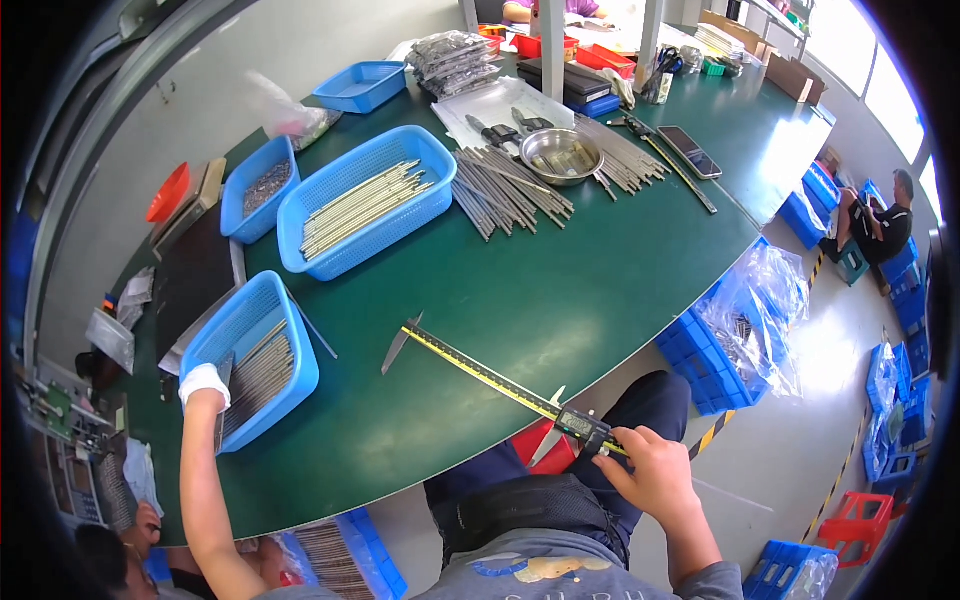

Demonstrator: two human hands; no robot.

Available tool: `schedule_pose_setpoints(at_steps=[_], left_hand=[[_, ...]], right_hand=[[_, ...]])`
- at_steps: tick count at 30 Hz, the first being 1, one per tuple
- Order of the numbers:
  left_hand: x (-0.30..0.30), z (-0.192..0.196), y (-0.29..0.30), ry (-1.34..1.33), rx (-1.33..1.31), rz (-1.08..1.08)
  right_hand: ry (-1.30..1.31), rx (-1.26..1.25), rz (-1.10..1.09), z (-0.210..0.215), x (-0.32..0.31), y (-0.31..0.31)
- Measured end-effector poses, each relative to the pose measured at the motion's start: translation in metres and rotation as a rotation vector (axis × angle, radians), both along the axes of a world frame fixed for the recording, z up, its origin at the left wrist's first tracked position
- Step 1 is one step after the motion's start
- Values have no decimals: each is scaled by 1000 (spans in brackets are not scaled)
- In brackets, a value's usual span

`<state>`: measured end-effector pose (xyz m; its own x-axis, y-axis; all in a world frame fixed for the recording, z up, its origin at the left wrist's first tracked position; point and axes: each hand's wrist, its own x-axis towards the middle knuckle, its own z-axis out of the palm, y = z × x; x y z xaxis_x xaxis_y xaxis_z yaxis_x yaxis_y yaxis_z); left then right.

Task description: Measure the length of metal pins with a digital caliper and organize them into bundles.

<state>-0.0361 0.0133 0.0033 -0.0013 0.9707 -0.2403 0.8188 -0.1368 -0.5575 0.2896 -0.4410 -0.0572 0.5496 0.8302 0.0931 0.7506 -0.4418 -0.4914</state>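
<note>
At the left edge of the green table (560, 300), the left hand (204, 384), in a white glove with fingers curled down, dips into the near blue basket (230, 335) onto thin grey metal rods (262, 372) lying lengthwise away from the person; whether it grips one, I cannot tell. Rightward, a long digital caliper (480, 372) slants across the table from upper left to lower right. Its display end sits pinched in the bare right hand (655, 470), clearly the nearer hand.

The left hand (204, 385), white-gloved, stretches far forward with arm extended, while the bare right hand (655, 470) stays close, fingers curled in a grip.
</note>
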Motion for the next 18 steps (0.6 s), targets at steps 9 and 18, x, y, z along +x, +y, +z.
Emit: schedule_pose_setpoints(at_steps=[9,18], left_hand=[[17,-13,-8,-145,117,-146],[-23,-14,26,-498,194,-253]], right_hand=[[24,-19,-22,3,-2,-2],[48,-21,-26,6,2,-3]])
